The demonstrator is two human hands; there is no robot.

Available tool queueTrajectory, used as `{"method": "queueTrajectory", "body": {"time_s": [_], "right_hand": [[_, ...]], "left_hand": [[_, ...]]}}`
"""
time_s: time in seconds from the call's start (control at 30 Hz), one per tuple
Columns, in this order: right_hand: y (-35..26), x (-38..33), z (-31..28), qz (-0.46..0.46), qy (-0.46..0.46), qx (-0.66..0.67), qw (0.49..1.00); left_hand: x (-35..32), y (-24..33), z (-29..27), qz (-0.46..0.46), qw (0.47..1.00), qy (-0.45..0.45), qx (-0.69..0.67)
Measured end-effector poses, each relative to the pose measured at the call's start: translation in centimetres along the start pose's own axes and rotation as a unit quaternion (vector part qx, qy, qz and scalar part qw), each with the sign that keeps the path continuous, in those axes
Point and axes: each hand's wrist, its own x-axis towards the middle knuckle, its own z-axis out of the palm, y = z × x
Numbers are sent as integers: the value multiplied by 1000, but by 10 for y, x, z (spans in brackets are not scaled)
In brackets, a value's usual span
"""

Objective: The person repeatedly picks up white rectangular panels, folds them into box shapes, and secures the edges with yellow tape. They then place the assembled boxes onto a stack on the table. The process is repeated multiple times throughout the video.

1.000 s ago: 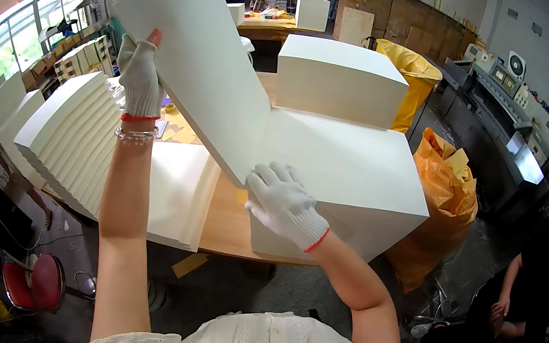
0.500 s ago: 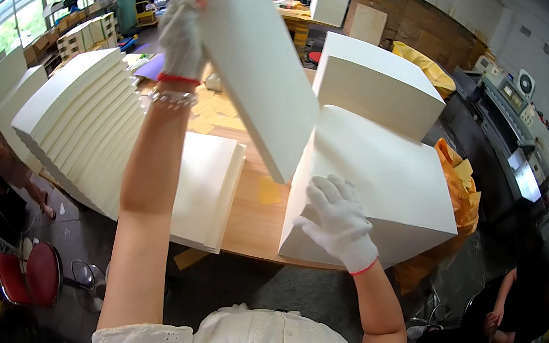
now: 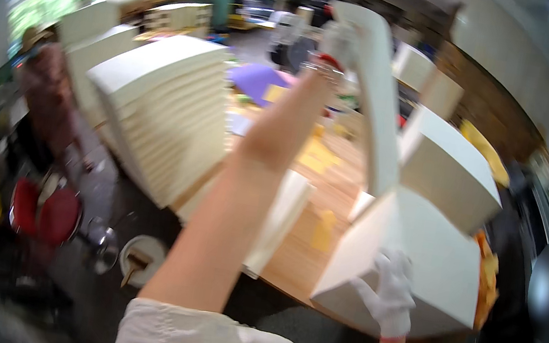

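Note:
My left hand (image 3: 339,45), in a white knit glove with a red cuff, is raised and closed on the upper end of a long white sheet (image 3: 379,98). The sheet is held up on edge, and its lower end comes down at the left side of a thick white stack (image 3: 452,244). Against the near part of that stack rests my right hand (image 3: 391,295), also gloved, its fingers spread and holding nothing. Behind my left forearm, a low white stack (image 3: 279,222) is partly hidden. Motion blurs the picture.
A tall stepped white stack (image 3: 162,112) stands on the left of the wooden table (image 3: 294,252). Another white block (image 3: 454,159) sits behind the right stack. Yellow scraps (image 3: 319,155) lie mid-table. A red chair (image 3: 60,216) and a person (image 3: 51,95) are at left.
The view has swung left. My left hand has carried the sheet's upper end rightward, so it now shows nearly edge-on. My right hand has slid toward the stack's near edge.

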Motion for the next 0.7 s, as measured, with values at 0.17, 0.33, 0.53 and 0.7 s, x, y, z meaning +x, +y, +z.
{"method": "queueTrajectory", "body": {"time_s": [0.17, 0.33, 0.53, 0.7], "right_hand": [[-6, -2, -1, 23, -30, -9, 999], [-8, -1, -3, 64, -82, 42, 994], [-55, 19, 34, 72, 27, 290, 954], [-101, 48, 124, 98, 9, 354, 930]], "left_hand": [[-15, 34, -73, -329, 684, 102, -643], [-56, 44, -137, -211, 787, 150, -560], [-158, 88, -217, -110, 890, 256, -360], [-241, 125, -227, -43, 932, 253, -256]]}}
